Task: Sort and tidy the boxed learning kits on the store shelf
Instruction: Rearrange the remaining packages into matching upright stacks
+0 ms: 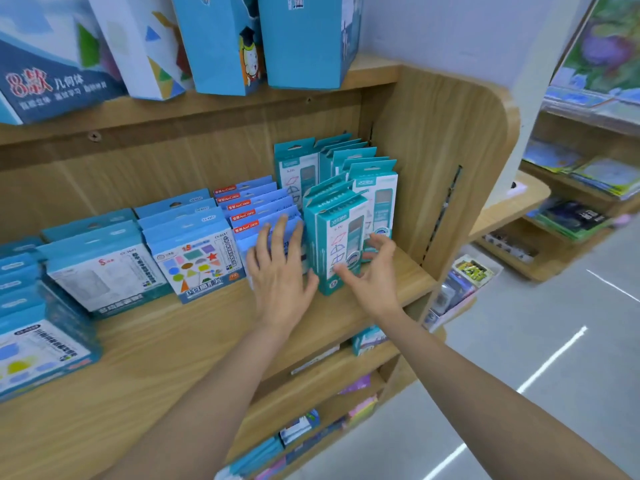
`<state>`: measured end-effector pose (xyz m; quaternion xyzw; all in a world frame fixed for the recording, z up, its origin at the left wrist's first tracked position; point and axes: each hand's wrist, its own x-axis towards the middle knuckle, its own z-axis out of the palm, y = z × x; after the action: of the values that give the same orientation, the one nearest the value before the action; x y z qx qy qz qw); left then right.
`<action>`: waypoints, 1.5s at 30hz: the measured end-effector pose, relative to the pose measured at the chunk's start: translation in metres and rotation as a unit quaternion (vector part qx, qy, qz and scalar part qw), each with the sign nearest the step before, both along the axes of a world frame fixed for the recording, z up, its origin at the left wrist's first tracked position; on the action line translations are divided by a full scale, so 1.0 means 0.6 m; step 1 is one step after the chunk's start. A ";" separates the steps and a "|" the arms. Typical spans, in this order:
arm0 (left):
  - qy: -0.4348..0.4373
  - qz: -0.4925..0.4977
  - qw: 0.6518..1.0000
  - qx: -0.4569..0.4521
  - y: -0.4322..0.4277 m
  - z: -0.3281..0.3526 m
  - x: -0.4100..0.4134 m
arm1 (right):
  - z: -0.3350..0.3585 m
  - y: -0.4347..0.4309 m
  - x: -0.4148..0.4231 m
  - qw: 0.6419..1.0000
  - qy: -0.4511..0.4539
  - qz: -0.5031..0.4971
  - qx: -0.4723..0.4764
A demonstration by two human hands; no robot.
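Observation:
Rows of boxed learning kits stand on a wooden shelf (207, 327). At the right end are tall teal kits (337, 237), the front few leaning left out of line with the row behind (374, 188). My left hand (277, 268) lies flat, fingers spread, against the front of the blue kits with red labels (256, 209), just left of the teal ones. My right hand (370, 271) hovers with fingers spread at the front right of the leaning teal kit, thumb near its lower face; it holds nothing.
Further left stand kits with coloured shapes (197, 261) and white-fronted kits (100, 271). Large blue boxes (304, 39) fill the shelf above. The shelf's wooden side panel (443, 168) closes the right end. Lower shelves hold more goods; an aisle floor (536, 358) lies right.

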<state>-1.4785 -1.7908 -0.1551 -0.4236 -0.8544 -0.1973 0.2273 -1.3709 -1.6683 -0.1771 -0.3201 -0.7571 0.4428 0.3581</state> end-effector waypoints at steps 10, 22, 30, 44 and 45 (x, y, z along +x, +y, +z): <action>0.029 -0.039 0.996 -0.073 -0.031 -0.015 -0.030 | -0.008 -0.043 -0.041 0.983 -0.069 -0.122 0.117; 0.046 -0.046 0.994 -0.089 -0.039 -0.018 -0.039 | -0.013 -0.039 -0.075 0.982 -0.047 -0.139 0.118; 0.043 -0.030 0.997 -0.053 -0.026 -0.016 -0.031 | -0.019 -0.022 -0.061 0.995 -0.011 -0.049 0.087; 0.013 0.059 0.998 0.011 0.050 0.006 -0.006 | -0.017 0.050 -0.042 0.996 -0.045 0.035 0.074; 0.012 0.062 0.998 0.015 0.054 0.005 -0.008 | -0.013 0.051 -0.044 0.994 -0.056 0.029 0.092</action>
<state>-1.4830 -1.7585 -0.1524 -0.3683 -0.8734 -0.1903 0.2555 -1.3971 -1.6376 -0.1852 -0.2883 -0.8222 0.3630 0.3304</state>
